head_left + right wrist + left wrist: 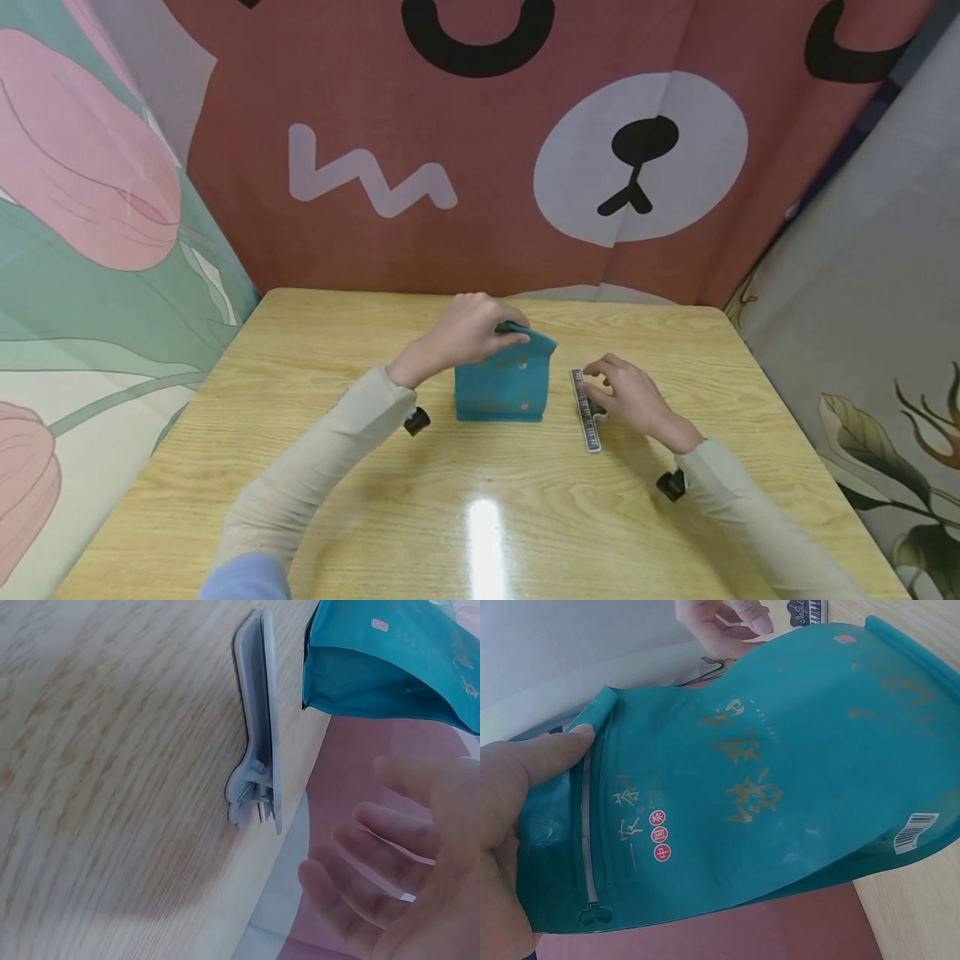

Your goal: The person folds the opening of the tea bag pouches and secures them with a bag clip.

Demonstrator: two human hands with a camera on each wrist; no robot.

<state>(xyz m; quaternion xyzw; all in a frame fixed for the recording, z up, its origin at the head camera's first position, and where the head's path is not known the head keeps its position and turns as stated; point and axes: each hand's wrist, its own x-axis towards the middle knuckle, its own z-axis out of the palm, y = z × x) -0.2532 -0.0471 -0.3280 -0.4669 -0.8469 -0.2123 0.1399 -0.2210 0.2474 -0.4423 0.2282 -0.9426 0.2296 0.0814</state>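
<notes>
A teal tea pouch (504, 385) stands upright on the table, and my left hand (468, 329) grips its top edge. In the left wrist view, the thumb presses on the top end of the pouch (697, 802), beside a zip strip; gold characters and a barcode show on its front. To the right of the pouch lies a bag clip (587, 421) with a piano-keyboard pattern. Side on, in the right wrist view, the grey clip (262, 720) shows its two long arms and a hinge. My right hand (633, 396) hovers over the clip with fingers apart and loosely bent, holding nothing.
Both hands work over a light wooden table (360, 517), with a bright reflection near its front. A reddish curtain (360, 242) with a bear face hangs behind the far edge. Patterned cloths hang at the left and right.
</notes>
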